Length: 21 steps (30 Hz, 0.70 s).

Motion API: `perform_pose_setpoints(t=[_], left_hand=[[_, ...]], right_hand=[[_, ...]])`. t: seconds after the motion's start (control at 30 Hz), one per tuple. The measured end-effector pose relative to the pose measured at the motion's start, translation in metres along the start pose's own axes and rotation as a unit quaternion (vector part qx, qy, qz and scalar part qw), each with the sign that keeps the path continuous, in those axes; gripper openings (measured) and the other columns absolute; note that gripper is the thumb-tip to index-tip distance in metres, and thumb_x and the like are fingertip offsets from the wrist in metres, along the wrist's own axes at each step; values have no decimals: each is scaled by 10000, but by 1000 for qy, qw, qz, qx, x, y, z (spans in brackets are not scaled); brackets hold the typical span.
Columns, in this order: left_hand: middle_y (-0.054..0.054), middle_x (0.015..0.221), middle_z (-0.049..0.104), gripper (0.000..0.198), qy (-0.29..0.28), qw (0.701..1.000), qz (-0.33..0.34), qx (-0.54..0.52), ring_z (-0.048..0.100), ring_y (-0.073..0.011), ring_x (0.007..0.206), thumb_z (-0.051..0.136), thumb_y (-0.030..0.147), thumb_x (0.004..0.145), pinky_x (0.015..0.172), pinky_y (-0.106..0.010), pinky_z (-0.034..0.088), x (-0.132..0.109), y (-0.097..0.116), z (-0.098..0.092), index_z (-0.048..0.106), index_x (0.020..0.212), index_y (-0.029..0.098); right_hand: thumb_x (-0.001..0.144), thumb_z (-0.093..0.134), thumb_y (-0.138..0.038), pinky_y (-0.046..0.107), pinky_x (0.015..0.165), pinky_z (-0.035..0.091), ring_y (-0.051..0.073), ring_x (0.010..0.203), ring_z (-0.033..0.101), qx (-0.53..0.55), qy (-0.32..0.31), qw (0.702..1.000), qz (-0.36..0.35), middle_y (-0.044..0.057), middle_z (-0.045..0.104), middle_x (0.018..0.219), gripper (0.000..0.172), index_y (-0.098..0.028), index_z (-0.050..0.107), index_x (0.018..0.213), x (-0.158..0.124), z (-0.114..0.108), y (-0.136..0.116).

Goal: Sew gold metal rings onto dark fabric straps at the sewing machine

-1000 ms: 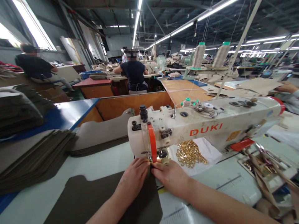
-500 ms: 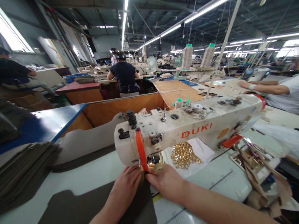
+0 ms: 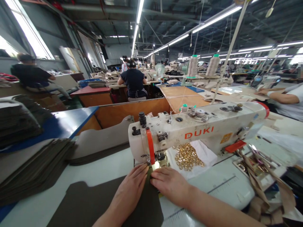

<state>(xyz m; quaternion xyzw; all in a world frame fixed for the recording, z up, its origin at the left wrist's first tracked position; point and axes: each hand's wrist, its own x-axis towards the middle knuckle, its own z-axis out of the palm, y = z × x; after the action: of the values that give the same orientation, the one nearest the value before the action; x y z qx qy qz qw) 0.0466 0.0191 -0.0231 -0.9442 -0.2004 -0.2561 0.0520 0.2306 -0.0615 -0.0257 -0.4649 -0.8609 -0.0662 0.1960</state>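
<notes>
At the needle end of the DUKI sewing machine (image 3: 199,127), the dark fabric panel (image 3: 94,200) lies under the left hand (image 3: 132,186), fingers together; the right hand (image 3: 170,183), fingers bunched, touches the panel's right edge. Whether either pinches it, I cannot tell.

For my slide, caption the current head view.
Left hand and right hand on dark fabric at a sewing machine.

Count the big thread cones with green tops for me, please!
2. The left cone stands behind the sewing machine; the right cone is beside it, nearer the slanted pole. Others could be hidden in the crowded background.
</notes>
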Motion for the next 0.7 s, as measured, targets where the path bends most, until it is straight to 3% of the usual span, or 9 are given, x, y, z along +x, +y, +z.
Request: perform_pose_setpoints(t=[0.23, 0.7], left_hand=[[-86, 1151, 700, 382, -48, 998, 28, 41, 629, -193, 1099, 389, 81, 858, 933, -306, 534, -7, 2, 1, 656, 1123, 147], [-102, 1076, 727, 343, -14, 989, 92, 118, 675, -195, 993, 396, 131, 864, 843, -268, 559, -8, -5, 7, 666, 1074, 104]], right_hand=[[900, 576, -199, 278, 906, 465, 161, 1017, 584, 0, -27, 1000, -8, 44, 668, 1065, 91, -162, 607, 977, 0, -1, 0], [908, 558, -197, 275, 892, 473, 163, 1020, 590, -3, -35, 999, -6, 36, 675, 1065, 66, -157, 610, 916, 5, -2, 1]])
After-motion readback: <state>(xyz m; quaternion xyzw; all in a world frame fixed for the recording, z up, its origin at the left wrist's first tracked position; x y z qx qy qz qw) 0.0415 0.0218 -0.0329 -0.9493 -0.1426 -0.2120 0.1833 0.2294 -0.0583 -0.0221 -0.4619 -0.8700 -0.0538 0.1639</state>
